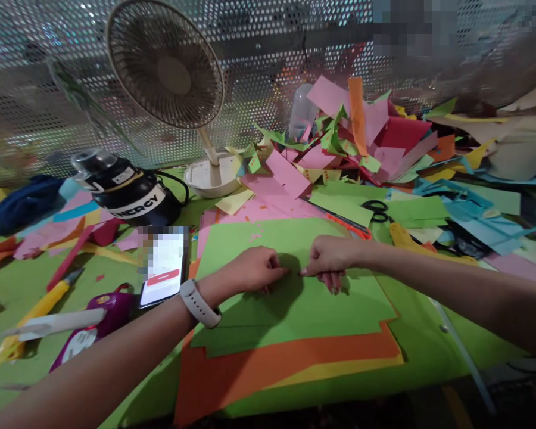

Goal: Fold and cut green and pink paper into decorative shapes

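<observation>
A green paper sheet (pixel 259 319) lies on top of orange (pixel 232 381), yellow and pink sheets. My left hand (pixel 261 271), with a white watch band on its wrist, rests over the sheet's middle, fingers curled and index finger and thumb pointing right. Facing it across a small gap, my right hand (pixel 328 259) is curled with its thumb towards the left. Whether either hand pinches something small cannot be made out. Tiny pink paper bits (pixel 255 231) lie near the sheet's back edge.
Left stand a phone (pixel 163 268), a black bottle (pixel 134 193), a yellow cutter (pixel 40 313) and a purple tool (pixel 98 322). A fan (pixel 212 174) is behind. Black scissors (pixel 377 211) and a heap of coloured paper scraps (pixel 402 137) lie at the back right.
</observation>
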`<state>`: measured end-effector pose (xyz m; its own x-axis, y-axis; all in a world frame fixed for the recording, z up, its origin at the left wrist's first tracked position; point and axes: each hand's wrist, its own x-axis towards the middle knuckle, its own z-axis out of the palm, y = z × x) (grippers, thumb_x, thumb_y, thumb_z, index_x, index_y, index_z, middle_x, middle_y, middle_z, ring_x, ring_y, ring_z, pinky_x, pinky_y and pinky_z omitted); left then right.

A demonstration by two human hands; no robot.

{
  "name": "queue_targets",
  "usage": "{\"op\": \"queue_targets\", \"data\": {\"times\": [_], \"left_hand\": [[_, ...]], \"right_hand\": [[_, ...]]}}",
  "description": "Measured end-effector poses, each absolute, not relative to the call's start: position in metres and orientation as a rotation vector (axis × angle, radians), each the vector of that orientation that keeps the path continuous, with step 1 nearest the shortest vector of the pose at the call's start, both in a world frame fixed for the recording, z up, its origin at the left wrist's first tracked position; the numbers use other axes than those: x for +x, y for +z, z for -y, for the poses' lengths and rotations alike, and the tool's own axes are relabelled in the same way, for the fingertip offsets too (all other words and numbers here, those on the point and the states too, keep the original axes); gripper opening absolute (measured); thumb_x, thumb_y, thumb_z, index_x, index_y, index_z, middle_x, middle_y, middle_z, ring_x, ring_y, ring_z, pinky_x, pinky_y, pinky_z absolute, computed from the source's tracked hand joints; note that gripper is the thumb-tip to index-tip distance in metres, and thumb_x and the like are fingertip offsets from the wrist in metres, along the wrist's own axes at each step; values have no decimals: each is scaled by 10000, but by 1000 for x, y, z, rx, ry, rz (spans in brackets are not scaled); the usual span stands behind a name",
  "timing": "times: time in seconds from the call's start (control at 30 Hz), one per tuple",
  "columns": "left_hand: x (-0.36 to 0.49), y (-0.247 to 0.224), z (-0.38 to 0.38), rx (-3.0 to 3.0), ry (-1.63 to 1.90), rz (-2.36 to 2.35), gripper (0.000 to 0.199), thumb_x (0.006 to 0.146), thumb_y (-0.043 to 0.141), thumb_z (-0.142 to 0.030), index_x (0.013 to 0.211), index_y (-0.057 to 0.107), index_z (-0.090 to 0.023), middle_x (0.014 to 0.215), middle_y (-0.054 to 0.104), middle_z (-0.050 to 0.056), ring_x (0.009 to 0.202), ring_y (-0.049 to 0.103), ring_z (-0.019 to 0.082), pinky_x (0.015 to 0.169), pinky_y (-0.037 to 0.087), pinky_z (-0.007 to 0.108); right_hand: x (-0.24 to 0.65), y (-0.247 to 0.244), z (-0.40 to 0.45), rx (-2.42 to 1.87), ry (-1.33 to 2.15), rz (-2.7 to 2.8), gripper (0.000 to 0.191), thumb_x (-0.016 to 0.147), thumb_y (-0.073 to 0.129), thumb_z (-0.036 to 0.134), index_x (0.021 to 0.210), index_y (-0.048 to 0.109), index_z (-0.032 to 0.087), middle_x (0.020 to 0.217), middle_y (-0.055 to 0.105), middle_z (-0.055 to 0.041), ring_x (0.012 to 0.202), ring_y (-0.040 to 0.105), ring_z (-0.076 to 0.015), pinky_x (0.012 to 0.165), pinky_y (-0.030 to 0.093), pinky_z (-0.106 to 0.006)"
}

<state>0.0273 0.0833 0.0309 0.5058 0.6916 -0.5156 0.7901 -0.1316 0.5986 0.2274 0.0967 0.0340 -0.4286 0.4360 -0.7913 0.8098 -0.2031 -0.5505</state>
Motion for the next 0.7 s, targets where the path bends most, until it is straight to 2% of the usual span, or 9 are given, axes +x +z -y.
{"op": "queue_targets", "data": {"times": [0.2, 0.37, 0.57, 0.7], "left_hand": [[25, 24, -86, 1607, -127, -1242, 402, 742, 615, -553, 575, 572, -190, 521, 652, 34, 508, 633, 183, 497, 461, 264], [26, 23, -89, 1568, -138, -1226, 410, 713, 665, -552, 574, 604, -171, 537, 672, 58, 508, 638, 183, 455, 439, 247], [25, 23, -92, 1511, -141, -1213, 425, 654, 728, -564, 547, 612, -170, 526, 672, 47, 529, 644, 186, 504, 462, 267], [18, 20, -89, 1403, -156, -1248, 410, 665, 731, -549, 569, 615, -167, 541, 673, 34, 520, 639, 175, 556, 493, 306]], "right_hand": [[228, 32, -97, 1444, -1688, -1742, 522, 801, 639, 564, 512, 518, 147, 453, 613, 0, 424, 594, -89, 420, 300, -195], [227, 32, -98, 1449, -1682, -1724, 525, 812, 627, 565, 510, 510, 152, 451, 615, 0, 422, 593, -93, 426, 307, -201], [227, 31, -98, 1456, -1654, -1737, 534, 776, 638, 604, 515, 505, 158, 456, 625, -15, 447, 613, -122, 439, 313, -219], [228, 32, -97, 1441, -1652, -1769, 540, 771, 631, 620, 522, 517, 155, 463, 633, -23, 489, 637, -129, 453, 332, -216]]}}
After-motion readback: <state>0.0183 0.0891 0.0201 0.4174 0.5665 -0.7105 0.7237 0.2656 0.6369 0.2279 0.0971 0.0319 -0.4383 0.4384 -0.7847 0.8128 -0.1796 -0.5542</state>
